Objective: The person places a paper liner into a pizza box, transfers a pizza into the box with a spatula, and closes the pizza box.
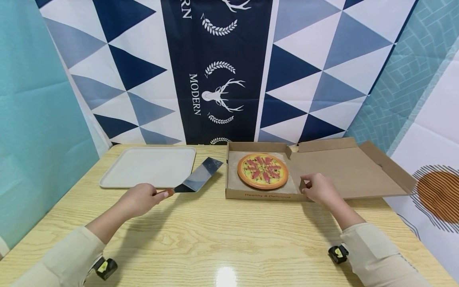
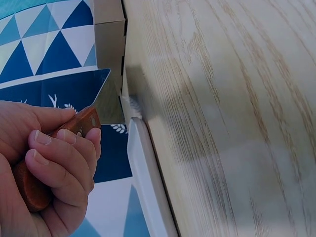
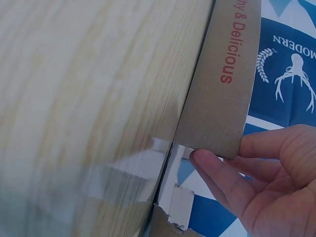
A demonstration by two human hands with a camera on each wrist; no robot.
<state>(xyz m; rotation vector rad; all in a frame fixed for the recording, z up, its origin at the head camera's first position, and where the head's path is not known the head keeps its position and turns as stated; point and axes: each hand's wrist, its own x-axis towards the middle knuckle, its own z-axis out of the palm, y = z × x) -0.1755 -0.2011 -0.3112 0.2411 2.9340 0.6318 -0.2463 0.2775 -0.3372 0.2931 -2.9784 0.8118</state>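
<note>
My left hand [image 1: 142, 199] grips the wooden handle [image 2: 64, 138] of a pizza server with a wide, shiny metal blade [image 1: 201, 175]. The blade is held above the table, between the tray and the box, pointing away to the right. A pizza [image 1: 263, 171] with a raised orange crust and red toppings lies on paper inside the cardboard pizza box [image 1: 265, 196]. The box's lid [image 1: 344, 169] is folded out flat to the right. My right hand [image 1: 319, 188] pinches the box's front right corner between thumb and fingers, as the right wrist view shows.
A cream-white tray [image 1: 150, 165] lies at the back left of the wooden table [image 1: 222, 235]. Behind the table hangs a patterned cloth [image 1: 222, 71] with blue triangles and a deer print. A turquoise cloth [image 1: 46, 111] bounds the left side.
</note>
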